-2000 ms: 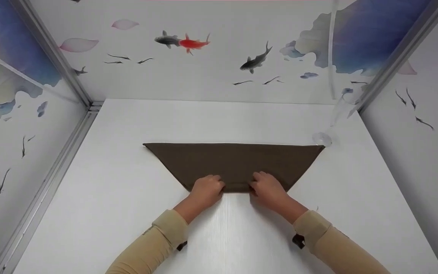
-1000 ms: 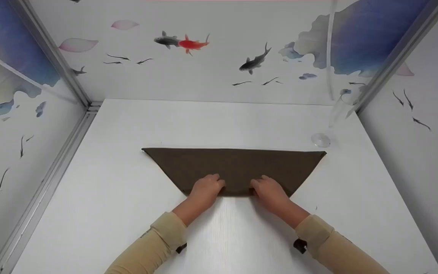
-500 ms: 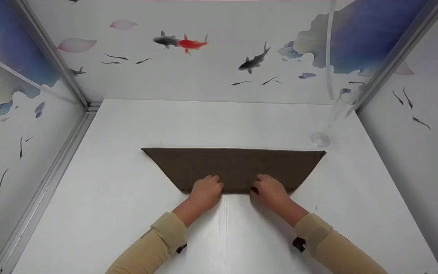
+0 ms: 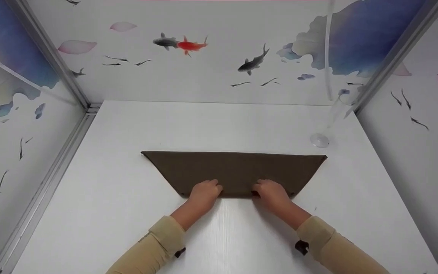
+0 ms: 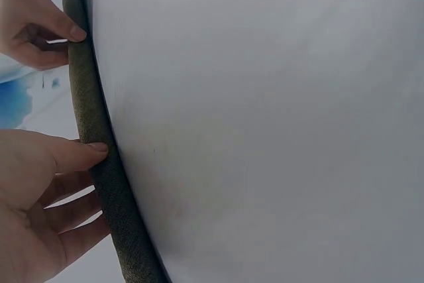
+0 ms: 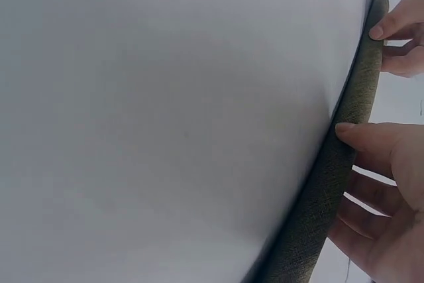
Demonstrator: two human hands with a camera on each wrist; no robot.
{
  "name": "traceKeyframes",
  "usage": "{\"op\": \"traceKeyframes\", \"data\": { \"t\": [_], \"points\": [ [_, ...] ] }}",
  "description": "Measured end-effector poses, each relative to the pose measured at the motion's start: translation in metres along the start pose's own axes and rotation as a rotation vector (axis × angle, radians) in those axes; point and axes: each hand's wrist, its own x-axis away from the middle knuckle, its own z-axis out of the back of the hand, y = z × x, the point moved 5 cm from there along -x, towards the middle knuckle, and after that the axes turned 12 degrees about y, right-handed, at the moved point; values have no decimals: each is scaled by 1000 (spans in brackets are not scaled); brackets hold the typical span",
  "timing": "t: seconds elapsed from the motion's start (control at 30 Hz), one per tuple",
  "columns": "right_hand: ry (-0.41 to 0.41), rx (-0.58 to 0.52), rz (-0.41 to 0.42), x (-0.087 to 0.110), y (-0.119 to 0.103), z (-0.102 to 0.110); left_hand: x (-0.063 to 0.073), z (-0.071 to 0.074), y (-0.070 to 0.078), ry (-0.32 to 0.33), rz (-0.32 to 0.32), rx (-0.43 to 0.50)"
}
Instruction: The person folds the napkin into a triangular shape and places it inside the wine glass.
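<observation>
A dark brown cloth (image 4: 234,167) lies on the white table as a wide trapezoid, its long edge on the far side. The near edge is a thick folded or rolled band, seen in the left wrist view as a rounded strip (image 5: 109,177). My left hand (image 4: 205,194) pinches this band left of the middle, thumb on the near face and fingers behind. To the right of the middle, my right hand (image 4: 273,195) grips the same band likewise, its thumb visible in the right wrist view on the strip (image 6: 324,183). A short stretch of band shows between the hands.
Beyond the cloth's far right corner, a clear round disc (image 4: 319,140) lies on the white table (image 4: 226,125). A clear tube-like object (image 4: 337,110) stands near the back right corner. Walls (image 4: 211,76) painted with fish enclose the left, back and right sides.
The cloth's far edge and near band sit slightly closer to me than two seconds ago. Both hands keep their places on the band, with small finger shifts. The view itself has shifted slightly.
</observation>
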Motion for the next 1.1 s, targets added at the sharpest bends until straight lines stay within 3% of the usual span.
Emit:
{"op": "traceKeyframes", "data": {
  "t": [0.23,0.47,0.73,0.87,1.0,1.1],
  "points": [
    [-16,-7,8,5,0,2,4,4,1,14,-6,25],
    [-51,-56,-64,0,4,4,0,6,-9,63,78,139],
    [-153,-95,-208,-14,12,-3,-9,4,-13,108,72,62],
    [-95,-96,-219,-20,14,-3,-10,2,-12,126,51,20],
    [40,-14,-117,-23,11,1,-8,1,-13,101,62,-25],
    [73,29,-75,-21,11,0,-5,0,-12,67,70,-52]
  ]
}}
